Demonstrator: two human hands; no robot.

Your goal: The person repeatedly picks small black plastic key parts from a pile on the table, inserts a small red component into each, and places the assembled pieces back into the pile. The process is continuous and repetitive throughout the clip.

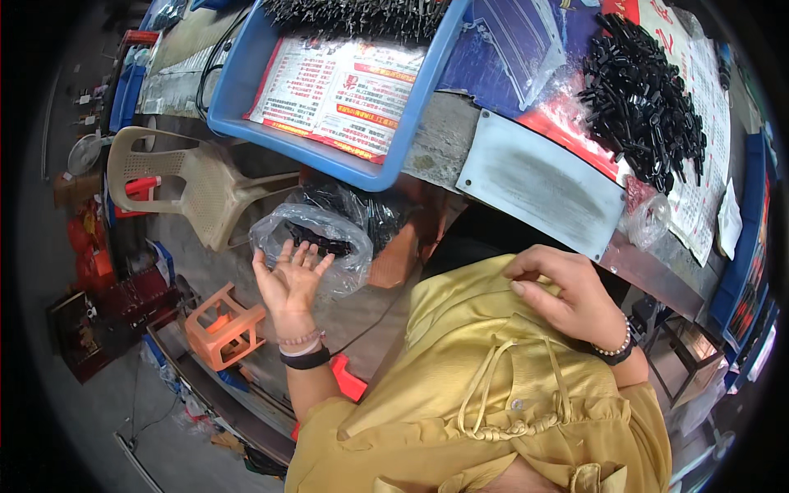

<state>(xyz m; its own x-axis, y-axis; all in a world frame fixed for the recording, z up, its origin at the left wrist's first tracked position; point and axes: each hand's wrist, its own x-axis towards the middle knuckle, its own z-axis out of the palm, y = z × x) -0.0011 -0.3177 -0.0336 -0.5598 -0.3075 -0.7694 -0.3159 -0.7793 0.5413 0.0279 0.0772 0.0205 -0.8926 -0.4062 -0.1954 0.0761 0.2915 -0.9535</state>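
Note:
My left hand (292,283) is turned palm up with its fingers spread, and nothing lies in it. Its fingertips are at the near rim of a clear plastic bag (349,275), which has small black parts (320,238) inside. My right hand (571,296) hovers over or rests on the yellow cloth (460,304) in my lap. Its fingers are loosely bent, the thumb stands apart from them, and nothing shows between. Beyond it, a pale metal plate (542,185) sits at the table's edge. Behind the plate is a heap of small black parts (641,103).
A blue tray (386,172) holding printed paper and a pile of dark thin pieces (353,16) juts over the table edge. On the left are a beige plastic chair (209,193) and an orange stool (218,329). A crumpled clear bag (649,222) lies right of the plate.

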